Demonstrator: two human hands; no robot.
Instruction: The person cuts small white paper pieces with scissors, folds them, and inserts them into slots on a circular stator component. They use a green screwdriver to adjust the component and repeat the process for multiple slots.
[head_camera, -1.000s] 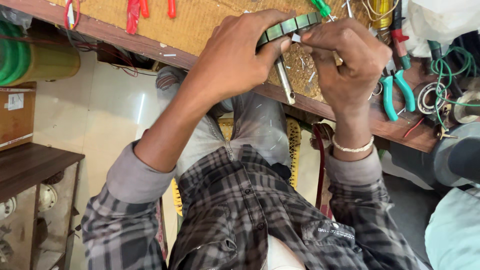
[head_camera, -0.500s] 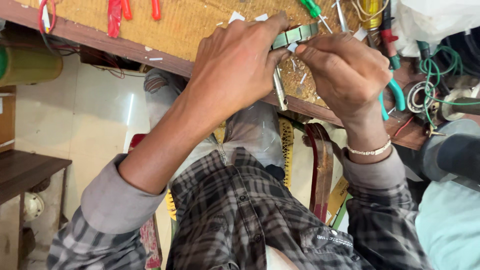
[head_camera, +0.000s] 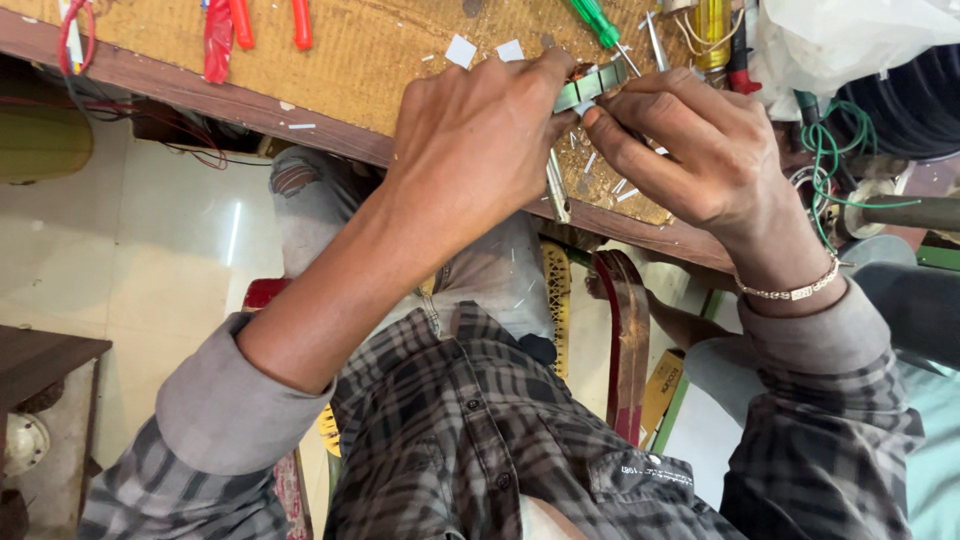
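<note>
Above the edge of the wooden workbench (head_camera: 380, 50), a small grey-green metal ring (head_camera: 590, 85) is pinched between left hand (head_camera: 475, 140) and right hand (head_camera: 690, 150), both closed on its rim. It looks stiff, light and smooth, best gripped by the outer edge. A green screwdriver (head_camera: 598, 20) lies just beyond.

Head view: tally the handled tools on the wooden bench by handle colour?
Red plastic handles: 3
Green screwdriver handle: 1
Yellow translucent handle: 1
Total: 5
Both hands grip a green-grey metal ring.

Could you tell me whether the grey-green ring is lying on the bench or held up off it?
Held up: the ring is pinched between left hand and right hand.
</note>
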